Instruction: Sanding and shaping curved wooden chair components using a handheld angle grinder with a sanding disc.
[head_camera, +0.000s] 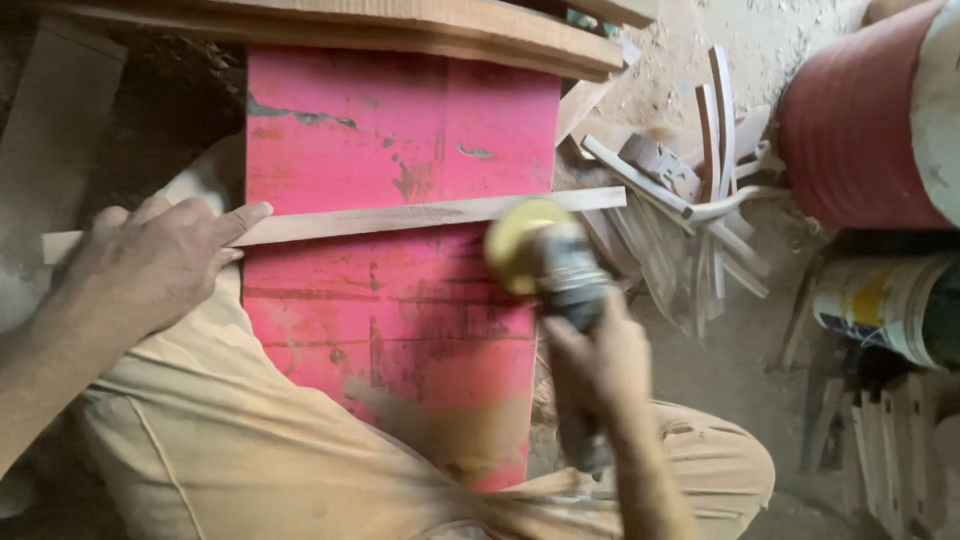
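- Pressing down on a thin wood strip (400, 216) with the left hand (150, 262), fingers flat and spread, pointer finger stretched out along the strip toward 3 o'clock.
- Lying flat across a scratched pink board (400, 140), running from 9 o'clock to 3 o'clock, both ends sticking out past the board's edges.
- Gripping a small power sander (560, 280) with the right hand (590, 365), fingers wrapped tight around its dark body.
- Showing a round yellow disc (515, 245) at the sander's front end, blurry, right at the strip's lower edge near its 3 o'clock end; touching or not, cannot tell.
- Sitting with tan trousers (230, 450) on, knees on both sides of the pink board, at 6 o'clock.
- Resting above the pink board at 12 o'clock, a long pale plank (450, 30).
- Piled up at 3 o'clock of the board, lots of curved wood scraps (700, 200) on the dusty floor.
- Standing at 2 o'clock, a big red drum (860, 130), well apart from both hands.
- Lying below the drum at 3 o'clock, a white and yellow bucket (880, 305) on its side.
- Leaning at 4 o'clock, more flat wood pieces (890, 450) near the bucket.
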